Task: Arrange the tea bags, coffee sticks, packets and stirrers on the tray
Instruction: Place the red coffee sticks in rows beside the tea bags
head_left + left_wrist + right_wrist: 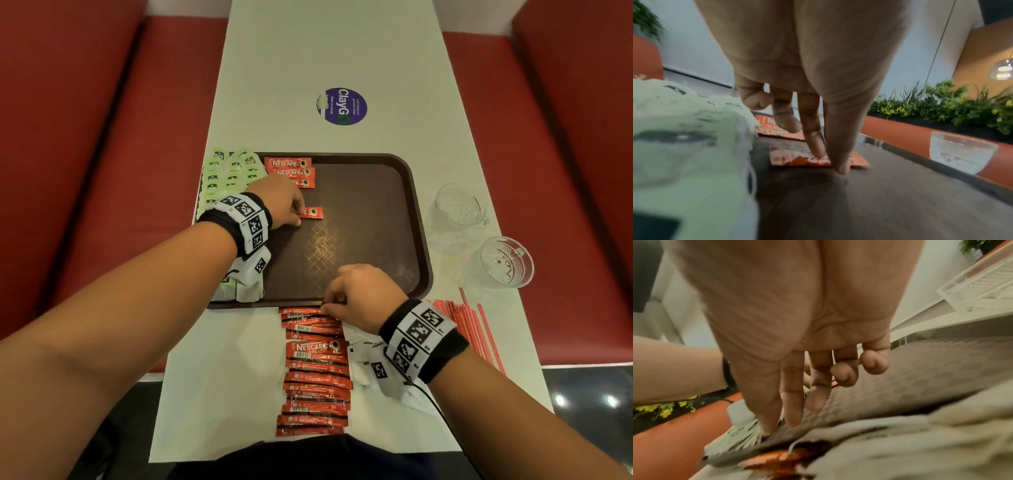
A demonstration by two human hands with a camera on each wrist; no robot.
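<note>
A brown tray [376, 212] lies on the white table. Green tea bags [226, 171] fill its left side, and three red coffee sticks [291, 171] lie at its far left. My left hand [298, 219] presses one more coffee stick [313, 212] flat on the tray just below them, a fingertip on top and the thumb at its near edge [840, 168]. My right hand [327, 306] hangs at the tray's near rim, its fingers loose and empty over the top of a row of coffee sticks [315, 373] on the table.
White packets [363, 349] lie under my right wrist. Red stirrers [476, 329] lie fanned at the table's right edge. Two glass cups [457, 207] [505, 262] stand right of the tray. A round sticker [342, 106] is farther back. Red benches flank the table.
</note>
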